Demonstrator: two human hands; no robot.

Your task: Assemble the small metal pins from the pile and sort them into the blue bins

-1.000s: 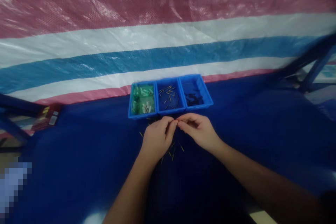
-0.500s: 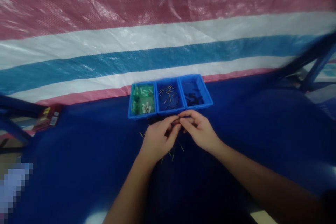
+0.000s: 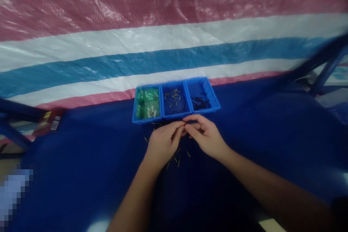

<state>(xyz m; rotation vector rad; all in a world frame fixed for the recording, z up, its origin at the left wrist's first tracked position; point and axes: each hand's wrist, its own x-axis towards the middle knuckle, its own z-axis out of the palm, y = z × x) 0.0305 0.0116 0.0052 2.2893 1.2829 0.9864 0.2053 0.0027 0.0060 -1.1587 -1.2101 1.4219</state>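
My left hand [image 3: 164, 139] and my right hand [image 3: 206, 134] meet at the fingertips just in front of three joined blue bins. Both are closed in a pinch; whatever lies between the fingers is too small to make out. The left bin [image 3: 134, 110] holds clear and whitish small pieces on green. Thin brass-coloured pins [image 3: 175, 96] lie in the middle bin [image 3: 174, 116]. Dark pieces [image 3: 200, 103] rest in the right bin [image 3: 215, 98]. More loose pins [image 3: 178, 162] are scattered on the blue surface below and beside my left hand.
A dark red box [image 3: 48, 122] with labels stands at the left edge of the blue table [image 3: 81, 163]. Behind the bins hangs a striped sheet [image 3: 163, 59]. Blue frame bars [image 3: 326, 69] rise at the right, others at the left.
The fingers of my left hand have drawn closer together, and the fingertips of both hands have shifted slightly. The bins and loose pins look the same.
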